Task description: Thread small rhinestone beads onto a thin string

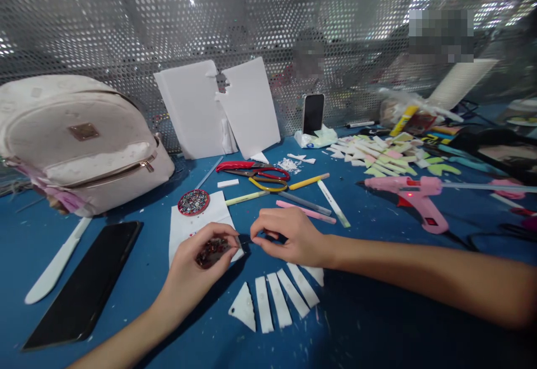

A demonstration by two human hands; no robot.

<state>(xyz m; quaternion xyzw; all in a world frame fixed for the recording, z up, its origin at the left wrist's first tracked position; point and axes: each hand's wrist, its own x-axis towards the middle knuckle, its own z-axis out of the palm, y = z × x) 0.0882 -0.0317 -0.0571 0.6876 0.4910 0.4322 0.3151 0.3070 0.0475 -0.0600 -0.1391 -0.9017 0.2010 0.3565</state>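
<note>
My left hand (197, 260) is closed in a pinch, curled over a patch of small dark and reddish bits (212, 252) lying by the white paper sheet (178, 240). Facing it, my right hand (289, 237) pinches thumb against forefinger. A faint thin line shows between the two sets of fingertips, too fine to name. Below the hands, several white strips (279, 299) lie fanned out with small clear dots on them. To their left is a white triangular piece (244, 308) with a wavy edge and a small hole. A red-rimmed round dish (193, 202) of glittery bits sits on the sheet.
Scissors (268, 174) and several coloured sticks (310, 181) lie beyond the hands. A pink glue gun (409, 193) with a lit red light is at right, near piled pale strips (377, 151). At left are a backpack (79, 140), black phone (86, 282) and white knife (59, 260).
</note>
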